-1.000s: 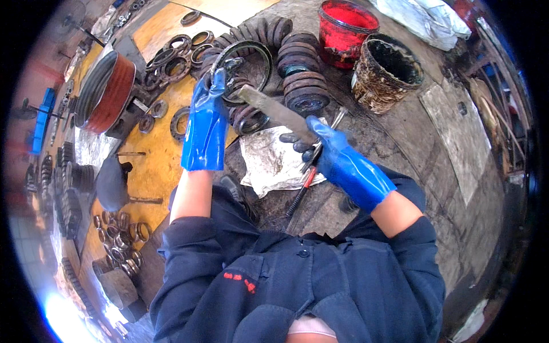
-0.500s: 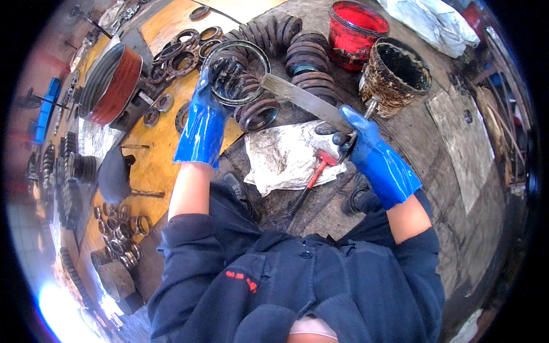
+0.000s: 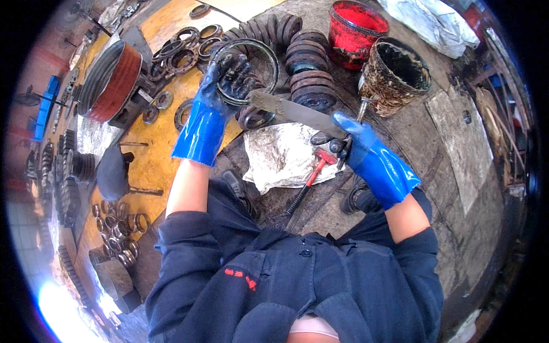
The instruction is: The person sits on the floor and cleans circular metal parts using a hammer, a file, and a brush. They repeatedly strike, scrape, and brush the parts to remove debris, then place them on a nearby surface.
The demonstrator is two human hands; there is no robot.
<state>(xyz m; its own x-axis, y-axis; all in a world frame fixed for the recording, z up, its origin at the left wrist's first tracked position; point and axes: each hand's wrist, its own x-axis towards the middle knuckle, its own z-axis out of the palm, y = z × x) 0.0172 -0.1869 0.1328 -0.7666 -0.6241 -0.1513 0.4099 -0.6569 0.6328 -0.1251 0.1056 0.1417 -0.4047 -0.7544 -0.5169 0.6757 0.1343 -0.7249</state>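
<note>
My left hand (image 3: 207,111), in a blue glove with dark, grimy fingers, is closed on a large metal ring (image 3: 276,70) and holds it up. The fingers show through the ring's opening. In my right hand (image 3: 357,140), also gloved in blue, is a long flat metal blade (image 3: 300,113) with a dark handle, pointing left. Its smeared tip lies at the ring's lower edge; whether they touch is hard to tell. Beneath the blade lie a stained white cloth (image 3: 274,154) and a hammer with a red head (image 3: 326,157).
Rows of dark rings (image 3: 311,60) lie on the floor ahead. Farther right stand a red bucket (image 3: 349,54) and a grime-caked bucket (image 3: 394,91). On the yellow board (image 3: 151,168) at left are more rings, small bushings (image 3: 117,228) and a reddish cylinder (image 3: 117,83).
The ring has shifted slightly right in my left hand. The blade has swung lower and left, its tip now at the ring's lower edge. Both hands keep their hold.
</note>
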